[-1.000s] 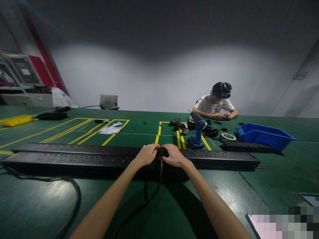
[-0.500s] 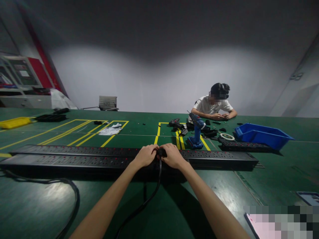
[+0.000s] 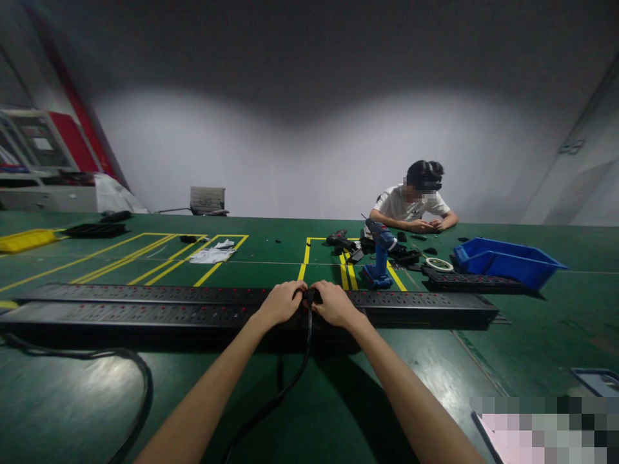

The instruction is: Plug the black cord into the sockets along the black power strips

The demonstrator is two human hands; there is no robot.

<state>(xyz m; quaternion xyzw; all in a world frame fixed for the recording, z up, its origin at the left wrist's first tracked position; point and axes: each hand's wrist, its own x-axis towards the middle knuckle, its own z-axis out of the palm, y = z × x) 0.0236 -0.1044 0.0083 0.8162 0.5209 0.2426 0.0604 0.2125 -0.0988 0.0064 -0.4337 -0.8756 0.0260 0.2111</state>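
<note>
Two long black power strips (image 3: pixel 145 314) lie side by side across the green table, their rows of sockets facing up. Both my hands meet over the near strip at its middle. My left hand (image 3: pixel 281 303) and my right hand (image 3: pixel 334 304) are closed around a black plug (image 3: pixel 312 296). Its black cable (image 3: pixel 285 390) runs down the table toward me. Which socket the plug sits in is hidden by my fingers.
A second cable (image 3: pixel 130 367) loops at the near left. Behind the strips stand a blue cordless drill (image 3: pixel 380 254), a blue bin (image 3: pixel 507 263), a tape roll (image 3: pixel 439 264) and another strip (image 3: pixel 471 280). A co-worker (image 3: pixel 411 206) sits at the far side. A yellow tray (image 3: pixel 26 240) lies far left.
My hands stay on the plug in the same spot. The view has shifted slightly; nothing on the table has visibly moved.
</note>
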